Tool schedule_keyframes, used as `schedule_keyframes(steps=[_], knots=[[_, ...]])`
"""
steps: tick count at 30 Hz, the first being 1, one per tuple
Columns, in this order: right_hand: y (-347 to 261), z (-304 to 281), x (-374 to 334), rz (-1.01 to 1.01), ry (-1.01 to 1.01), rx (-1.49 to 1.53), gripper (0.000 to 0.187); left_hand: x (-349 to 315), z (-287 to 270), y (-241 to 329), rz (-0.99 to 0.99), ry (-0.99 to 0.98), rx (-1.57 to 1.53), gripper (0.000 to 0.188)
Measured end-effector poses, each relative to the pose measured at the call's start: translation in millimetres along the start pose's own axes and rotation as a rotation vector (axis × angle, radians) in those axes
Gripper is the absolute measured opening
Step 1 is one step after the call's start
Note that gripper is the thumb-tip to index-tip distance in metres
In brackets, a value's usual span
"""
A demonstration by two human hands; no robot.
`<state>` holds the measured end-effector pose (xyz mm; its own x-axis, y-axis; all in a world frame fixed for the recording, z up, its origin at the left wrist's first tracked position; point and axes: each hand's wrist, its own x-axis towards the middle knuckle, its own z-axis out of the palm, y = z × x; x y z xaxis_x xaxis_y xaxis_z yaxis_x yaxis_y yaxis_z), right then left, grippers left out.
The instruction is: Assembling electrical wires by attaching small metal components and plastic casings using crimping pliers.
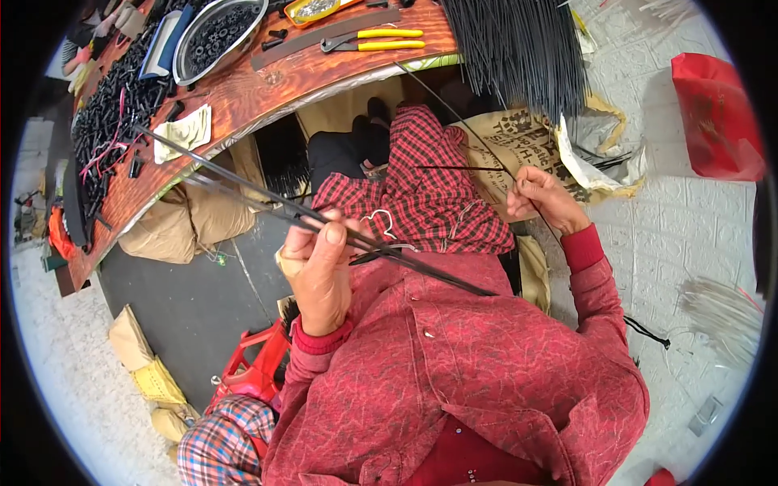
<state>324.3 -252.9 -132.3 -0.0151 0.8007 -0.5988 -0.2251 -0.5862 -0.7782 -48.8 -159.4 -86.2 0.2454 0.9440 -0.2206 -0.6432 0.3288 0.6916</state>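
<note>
My left hand (318, 279) is closed around a small bundle of long, thin black rods (438, 277), which slants from over the table edge down across my lap. To the right, my right hand (547, 198) pinches a single thin black rod (454, 109) between thumb and fingers. That rod runs up and left toward the table's front edge. The two hands are apart, both above my lap, where a red-and-black checked cloth (446, 194) lies. A thick bunch of similar black rods (519, 53) hangs over the table's right end.
On the wooden table (267, 85) lie yellow-handled pliers (389, 45), a flat bar (284, 53), a folded cloth (185, 134), a metal tray (180, 79) of black rings and heaped black parts (105, 130). A printed sack (510, 146), red bag (717, 117) and red plastic seat (251, 364) stand around me.
</note>
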Motion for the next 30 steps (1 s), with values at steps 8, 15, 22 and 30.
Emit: schedule_keyframes(steps=[8,15,22,30], knots=[[-35.8,49.1,16.4,-0.191,-0.178,0.059,0.015,28.4,7.5,-18.8,-0.071,0.001,0.223,0.015],[-50.2,121.1,33.7,-0.379,-0.236,-0.048,0.02,45.8,25.1,-41.3,-0.117,0.016,0.343,0.011],[-21.7,148.8,38.4,-0.5,-0.064,-0.311,0.017,44.3,1.4,-64.8,-0.145,-0.051,0.279,0.007],[-24.5,156.2,57.8,-0.446,-0.004,-0.408,0.013,72.8,7.2,-74.4,-0.213,0.0,0.328,0.005]])
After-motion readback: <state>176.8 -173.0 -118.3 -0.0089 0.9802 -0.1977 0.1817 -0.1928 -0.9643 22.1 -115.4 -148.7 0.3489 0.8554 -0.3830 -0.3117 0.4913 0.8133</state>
